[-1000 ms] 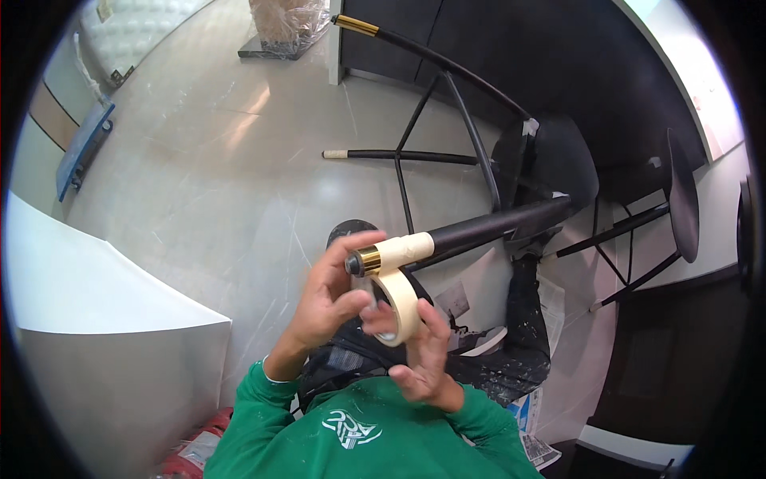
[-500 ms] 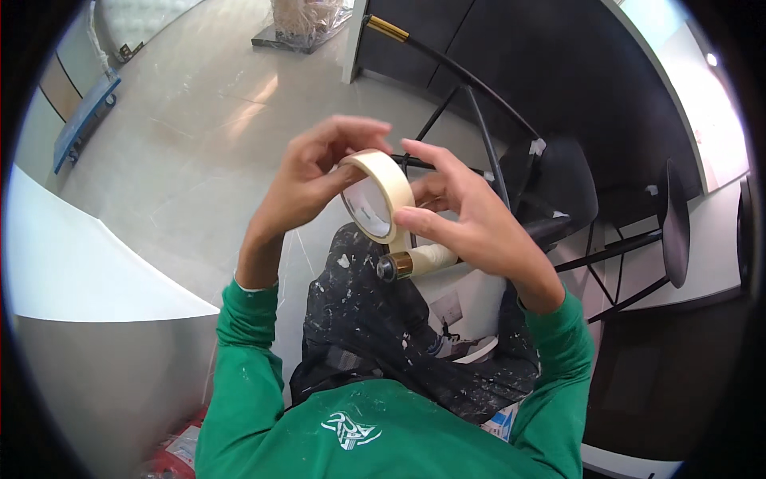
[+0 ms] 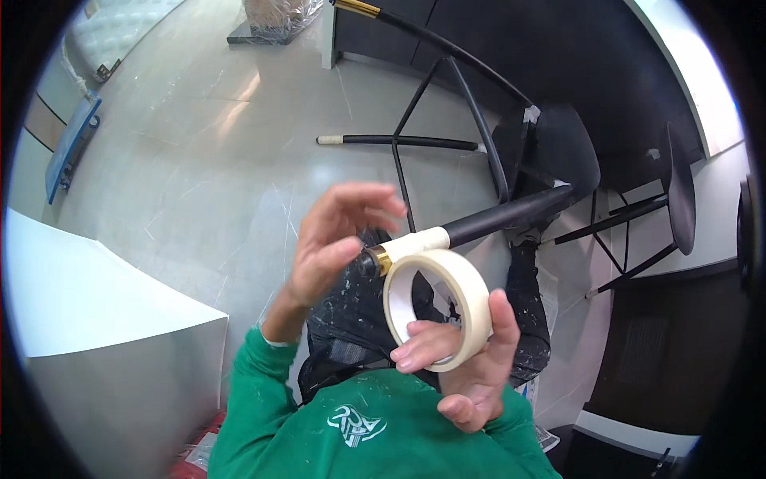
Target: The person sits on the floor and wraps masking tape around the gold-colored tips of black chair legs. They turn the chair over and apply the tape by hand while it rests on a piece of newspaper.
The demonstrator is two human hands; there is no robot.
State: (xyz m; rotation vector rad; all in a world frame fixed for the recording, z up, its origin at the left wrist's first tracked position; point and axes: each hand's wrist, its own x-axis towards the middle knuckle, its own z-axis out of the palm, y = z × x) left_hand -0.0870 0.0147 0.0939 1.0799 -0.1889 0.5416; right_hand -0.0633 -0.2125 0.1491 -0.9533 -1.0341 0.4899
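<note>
A roll of cream masking tape (image 3: 475, 299) is held by my right hand (image 3: 471, 379), whose fingers pass through its core. Just beyond the roll, over my knees, a black chair leg (image 3: 503, 219) points toward my left. A band of masking tape (image 3: 423, 241) wraps this leg beside its gold end (image 3: 384, 260), which has a dark foot cap (image 3: 368, 263). My left hand (image 3: 331, 235) is open next to that end, fingers apart and slightly curled, holding nothing. Whether tape still runs from roll to leg I cannot tell.
The tipped chair's black seat (image 3: 570, 152) is at the right. A far leg shows a gold end (image 3: 357, 8); another has a taped tip (image 3: 329, 140). A second dark chair (image 3: 681, 191) stands farther right, a blue trolley (image 3: 72, 148) far left, a white panel (image 3: 112, 299) near left.
The tape roll has moved from between both hands down and right, and my right hand now carries it alone. My left hand has come off it and lowered. The view has shifted.
</note>
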